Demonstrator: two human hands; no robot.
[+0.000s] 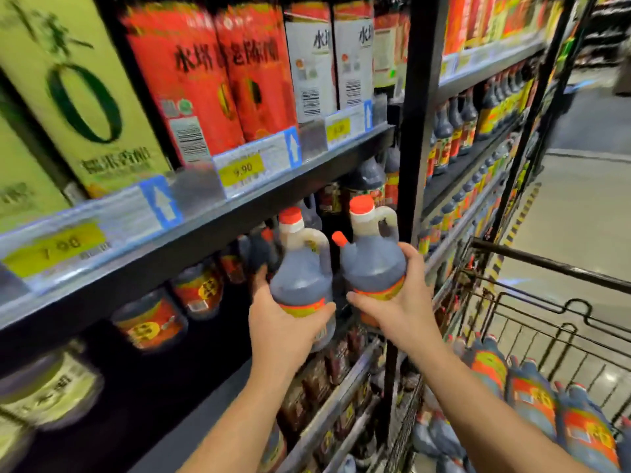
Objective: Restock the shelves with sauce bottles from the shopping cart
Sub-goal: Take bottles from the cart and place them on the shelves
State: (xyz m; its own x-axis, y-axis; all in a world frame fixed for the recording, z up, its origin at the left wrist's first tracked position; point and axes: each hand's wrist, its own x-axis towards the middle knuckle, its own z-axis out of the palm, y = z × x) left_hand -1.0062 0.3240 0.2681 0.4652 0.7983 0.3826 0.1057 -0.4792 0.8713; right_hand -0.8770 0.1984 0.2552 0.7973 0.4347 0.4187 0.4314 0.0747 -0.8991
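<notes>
I hold two dark sauce bottles with red caps and side handles, upright, in front of the middle shelf. My left hand (278, 319) grips the left bottle (302, 268) round its lower body. My right hand (392, 302) grips the right bottle (372, 254) the same way. Both bottles hover just below the black shelf edge (211, 230), beside bottles of the same kind (198, 291) lying deeper in that shelf. The shopping cart (546, 308) stands at lower right with several more sauce bottles (532, 401) in it.
Red and white cartons (211, 80) fill the shelf above, with price tags (240, 169) along its edge. A black upright post (413, 131) stands just right of the held bottles. More bottle shelves (478, 131) run off to the right, along an aisle floor (580, 206).
</notes>
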